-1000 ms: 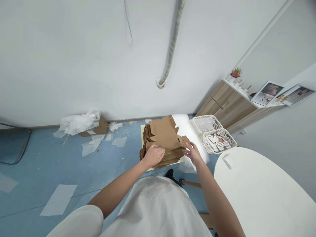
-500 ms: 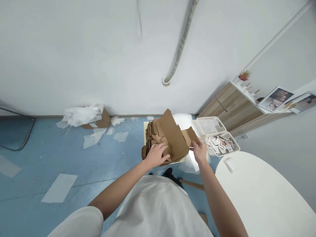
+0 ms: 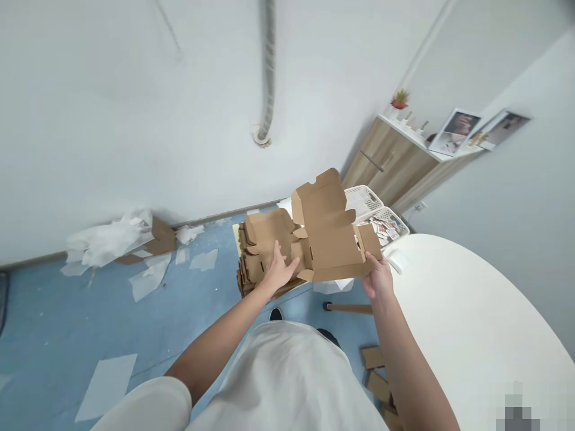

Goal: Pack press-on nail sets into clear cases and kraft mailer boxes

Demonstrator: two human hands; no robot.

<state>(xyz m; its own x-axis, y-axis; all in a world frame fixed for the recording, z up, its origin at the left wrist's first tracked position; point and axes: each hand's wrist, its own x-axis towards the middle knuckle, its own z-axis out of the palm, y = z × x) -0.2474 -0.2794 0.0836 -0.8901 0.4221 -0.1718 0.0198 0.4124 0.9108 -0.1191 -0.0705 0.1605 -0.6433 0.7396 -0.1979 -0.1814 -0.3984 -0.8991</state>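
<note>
My right hand (image 3: 378,274) grips the right flap of an unfolded flat cardboard box (image 3: 332,239), its thumb on top and fingers beneath. The sheet, with its tabs and slots spread out, hangs partly over a stack of similar cardboard boxes (image 3: 265,230). My left hand (image 3: 279,270) is over that stack, fingers stretched and thumb apart, close to the left edge of the held box. Whether its fingertips touch the cardboard I cannot tell.
A round white table (image 3: 476,323) stands at the right. Behind the box are white baskets (image 3: 362,200), one with small cards. A wooden cabinet (image 3: 390,158) is against the wall. White paper scraps (image 3: 204,260) and an open carton (image 3: 162,237) lie on the blue floor.
My right hand has lifted the top box off the stack and drawn it right, so it opens out flat. My left hand has its fingers more extended. The view has turned right.
</note>
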